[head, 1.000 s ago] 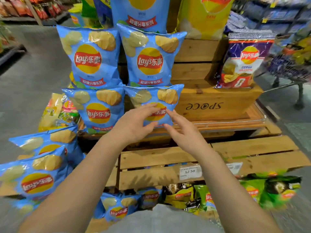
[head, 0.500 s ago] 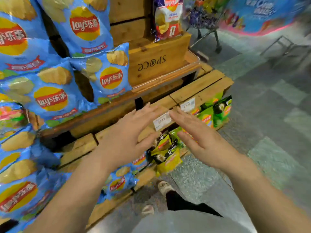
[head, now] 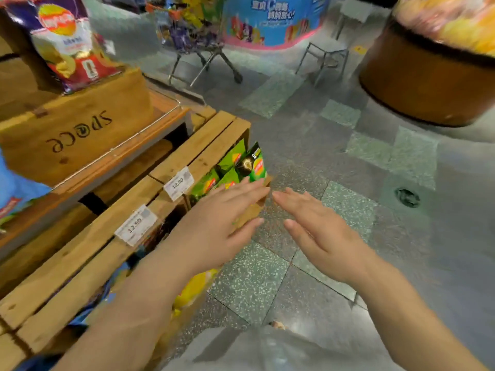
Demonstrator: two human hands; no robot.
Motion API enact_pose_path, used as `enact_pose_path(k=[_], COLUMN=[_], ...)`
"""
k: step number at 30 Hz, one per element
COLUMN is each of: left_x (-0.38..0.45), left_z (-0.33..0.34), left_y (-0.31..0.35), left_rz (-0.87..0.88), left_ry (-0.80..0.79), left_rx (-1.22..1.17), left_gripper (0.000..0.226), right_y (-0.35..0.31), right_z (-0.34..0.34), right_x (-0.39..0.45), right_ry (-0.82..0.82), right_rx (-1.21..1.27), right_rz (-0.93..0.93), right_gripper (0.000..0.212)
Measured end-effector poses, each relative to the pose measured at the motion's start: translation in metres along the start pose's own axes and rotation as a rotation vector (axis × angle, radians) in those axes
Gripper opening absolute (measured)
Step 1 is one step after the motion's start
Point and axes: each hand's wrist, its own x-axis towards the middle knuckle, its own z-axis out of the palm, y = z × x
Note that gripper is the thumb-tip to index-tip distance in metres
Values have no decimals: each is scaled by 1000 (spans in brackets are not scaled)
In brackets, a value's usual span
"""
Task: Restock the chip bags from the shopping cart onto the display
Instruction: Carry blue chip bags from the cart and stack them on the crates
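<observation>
Head view shows our left hand point(head: 214, 231) and our right hand point(head: 318, 231) stretched out side by side over the speckled green terrazzo floor point(head: 249, 285), fingers straight and loose, both empty, nothing in either grip. Ahead of and above the fingertips, well apart from them, stands the shopping cart point(head: 192, 41), a wire frame on castors with a blurred heap of bright chip bags in it; that is where the stock left to carry sits, so we judge a fresh trip to the cart comes next. To the left of our left hand rises the display point(head: 80, 253) of rough pale wooden slats with two white price tags on its edge. Glossy crinkled green bags point(head: 251, 164) stand in its lower tier just beyond our left fingertips, a yellow bag point(head: 192, 290) shows under that forearm, and up on a wooden crate point(head: 80, 129) stamped with dark letters leans a purple and red bag point(head: 67, 41). Part of the display is filled; how much of it stands empty we cannot tell.
</observation>
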Motion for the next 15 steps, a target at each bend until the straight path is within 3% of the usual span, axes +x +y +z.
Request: enact_pose_path(k=[5,10,15], left_x=[90,148,216], left_z=[55,87,98], left_y=[40,62,51], left_rz=[20,-31,-66], left_ry=[-94,-162,-134], left_rx=[6,-60,-55], left_gripper=[57,47,47], right_y=[73,136,195], right_z=[-68,-108,-119], right_x=[-25,-29,1], right_ry=[74,59,96], right_rx=[-18,-17,41], right_rz=[111,148,126], right_gripper=[49,57,68])
